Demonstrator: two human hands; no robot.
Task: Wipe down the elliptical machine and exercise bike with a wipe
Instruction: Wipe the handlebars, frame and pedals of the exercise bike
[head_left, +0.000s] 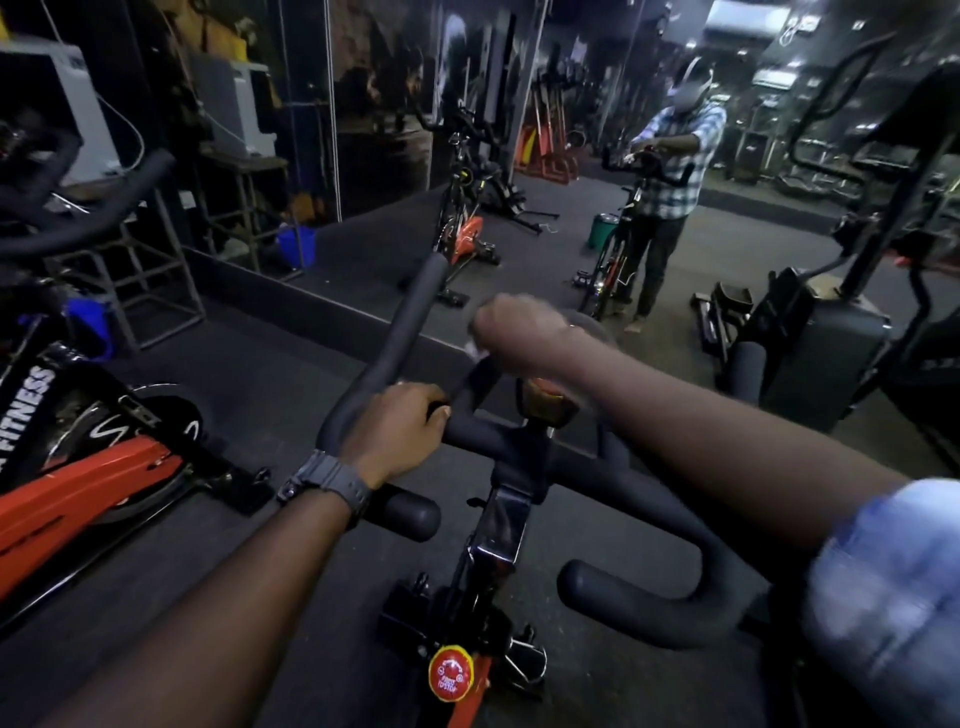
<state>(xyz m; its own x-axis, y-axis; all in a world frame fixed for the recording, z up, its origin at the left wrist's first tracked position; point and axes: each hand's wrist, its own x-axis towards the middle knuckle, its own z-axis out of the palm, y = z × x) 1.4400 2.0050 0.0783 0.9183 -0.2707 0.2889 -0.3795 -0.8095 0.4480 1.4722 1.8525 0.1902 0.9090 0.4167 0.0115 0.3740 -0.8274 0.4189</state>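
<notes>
The exercise bike's black padded handlebar (639, 587) fills the middle of the head view, with a red resistance knob (451, 673) on the frame below it. My left hand (400, 431) grips the handlebar's left bend, a grey watch on its wrist. My right hand (511, 332), blurred by motion, is closed on a small white wipe (477, 349) and presses it on the handlebar's centre loop, just above the small orange display (550, 402). The elliptical machine (852, 312) stands dark at the right.
A second red and black bike (83, 467) stands close at the left. A wall mirror (519, 156) ahead reflects me, the bikes and a green bin (602, 229). A blue bucket (297, 244) and a metal stand (156, 280) are at the left wall.
</notes>
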